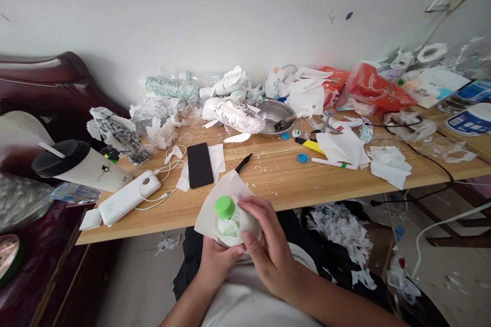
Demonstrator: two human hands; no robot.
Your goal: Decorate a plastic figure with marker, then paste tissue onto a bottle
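Observation:
Just in front of the table's near edge, a bottle with a green cap points up toward me, a white paper sheet wrapped around it. My left hand is closed around the lower left side, thumb on the paper. From the right, my right hand presses its fingers and thumb on the paper at the bottle's shoulder. Most of the bottle's body is hidden by paper and hands. Beyond the sheet lie a black pen and a black phone.
A white power bank with cable and a tumbler stand left. Across the table are paper-covered bottles, a metal bowl, a yellow cutter, blue caps and red tissue packs. Paper scraps lie below.

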